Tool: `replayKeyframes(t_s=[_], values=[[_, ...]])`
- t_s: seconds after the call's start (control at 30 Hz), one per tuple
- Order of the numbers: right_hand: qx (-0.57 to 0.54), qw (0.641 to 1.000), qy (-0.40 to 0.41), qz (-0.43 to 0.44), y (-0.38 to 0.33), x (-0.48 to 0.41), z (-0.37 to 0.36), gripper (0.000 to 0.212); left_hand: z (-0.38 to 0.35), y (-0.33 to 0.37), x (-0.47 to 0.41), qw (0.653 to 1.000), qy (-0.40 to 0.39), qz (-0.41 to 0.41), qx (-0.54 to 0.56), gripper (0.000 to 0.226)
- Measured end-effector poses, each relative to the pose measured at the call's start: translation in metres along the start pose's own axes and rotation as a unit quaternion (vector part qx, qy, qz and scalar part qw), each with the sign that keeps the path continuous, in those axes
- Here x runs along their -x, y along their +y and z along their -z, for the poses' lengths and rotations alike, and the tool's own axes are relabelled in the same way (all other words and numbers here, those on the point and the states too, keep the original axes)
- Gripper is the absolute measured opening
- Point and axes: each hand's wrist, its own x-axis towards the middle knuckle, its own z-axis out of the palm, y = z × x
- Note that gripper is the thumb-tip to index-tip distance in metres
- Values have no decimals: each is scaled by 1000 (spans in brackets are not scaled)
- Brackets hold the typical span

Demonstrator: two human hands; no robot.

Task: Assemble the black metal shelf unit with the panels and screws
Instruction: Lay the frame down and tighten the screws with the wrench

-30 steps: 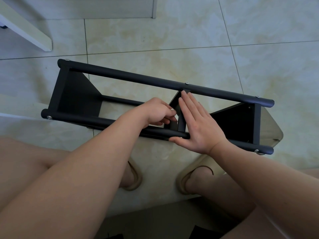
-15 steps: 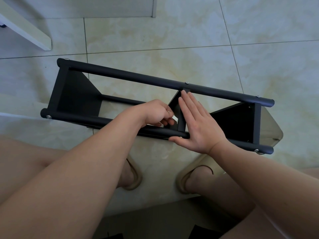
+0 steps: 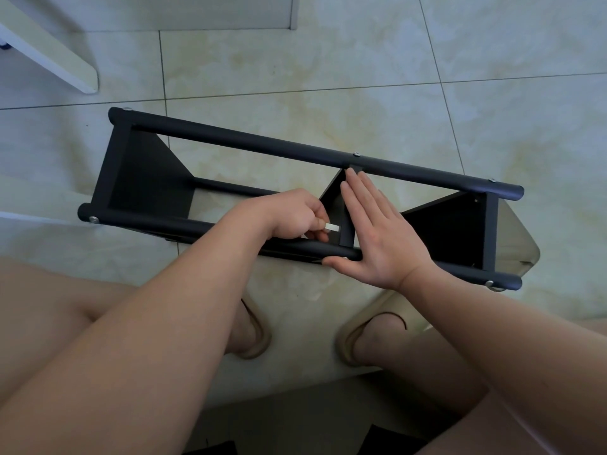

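Where the legs show: bare knees fill both lower corners, and two feet in beige sandals (image 3: 254, 339) stand on the floor just short of the shelf unit.
Forearms: both reach forward from the lower edge and come together over the middle of the frame.
Left hand (image 3: 292, 215): curled, with thumb and fingers pinching a small pale metal piece (image 3: 332, 227). Its free end points at the middle panel. Whether it is a tool or a fitting I cannot tell.
Right hand (image 3: 377, 231): flat and spread open, fingers straight and close together, laid along the right side of the middle panel. The thumb stretches out along the near tube. It grips nothing.
Shelf unit (image 3: 489, 231): black, lying on its side on the floor in front of the feet, running left to right with the left end a little farther off.
Near tube (image 3: 157, 221): passes under both wrists, from the left end panel to the right one.
Middle panel (image 3: 333, 205): stands across the frame between the two hands, spanning from the near tube to the far tube.
End panels: one closes the left end (image 3: 144, 182), one the right (image 3: 450, 224).
Screws: silver heads sit at the tube ends, for example (image 3: 94, 219), and one sits on the far tube above the middle panel (image 3: 356, 154).
Far tube (image 3: 256, 144): runs along the frame's far side, parallel to the near tube.
Floor (image 3: 328, 60): pale glossy tiles with thin dark joints.
White board (image 3: 49, 57): slants across the upper left corner, well apart from the shelf.
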Motion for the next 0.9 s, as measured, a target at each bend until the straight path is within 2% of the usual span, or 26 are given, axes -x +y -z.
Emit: replayKeyframes(t_s=[0.17,0.37,0.53,0.73,0.8,0.9], values=[[6,1000,-3,1,1,-1,-1,110,3,1,1,999,0,12,-36,21],[5,1000,3,2,1,0,-2,110,3,0,-1,996,-36,27,-73,21],[6,1000,-1,0,2,-1,0,110,9,0,-3,996,11,9,-82,22],[0,1000,3,1,2,-1,-1,110,13,9,-2,994,29,-28,-100,15],[1,1000,2,2,2,-1,-1,110,8,13,-3,998,34,-28,-54,14],[3,1000,-1,1,2,-1,-1,110,-3,15,-5,995,47,2,85,12]])
